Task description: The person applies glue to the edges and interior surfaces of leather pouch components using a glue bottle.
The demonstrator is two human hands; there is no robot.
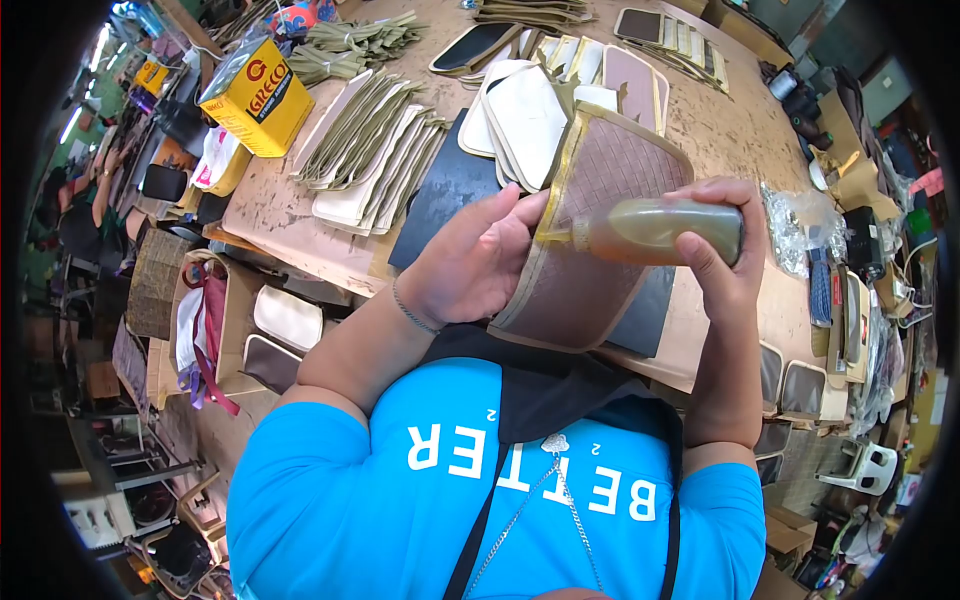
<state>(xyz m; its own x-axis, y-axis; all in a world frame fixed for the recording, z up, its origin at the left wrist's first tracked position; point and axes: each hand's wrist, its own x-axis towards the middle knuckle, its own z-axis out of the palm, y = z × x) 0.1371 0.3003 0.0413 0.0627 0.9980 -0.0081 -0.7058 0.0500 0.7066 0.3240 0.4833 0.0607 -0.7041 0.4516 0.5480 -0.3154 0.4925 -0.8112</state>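
Observation:
My left hand (475, 265) is at the left edge of a brown quilted panel (625, 165), its fingers passing behind the panel and its thumb apart. The panel is folded or curved, with a pale border and a yellowish strip of what looks like glue along one edge. My right hand (730, 225) is wrapped round a translucent squeeze bottle (650, 230) with amber liquid in it. The bottle lies nearly level, its narrow end pointing left over the yellowish strip. Behind the panel are white rounded panels (525, 110) on a dark board (430, 205).
Stacks of panels with olive edges (375, 150) lie on the worktable (270, 210). A yellow tin (262, 100) stands at the far left. Plastic bags (805, 230) and thread spools (795, 95) are at the right. A box (235, 350) with panels and ribbons sits below left.

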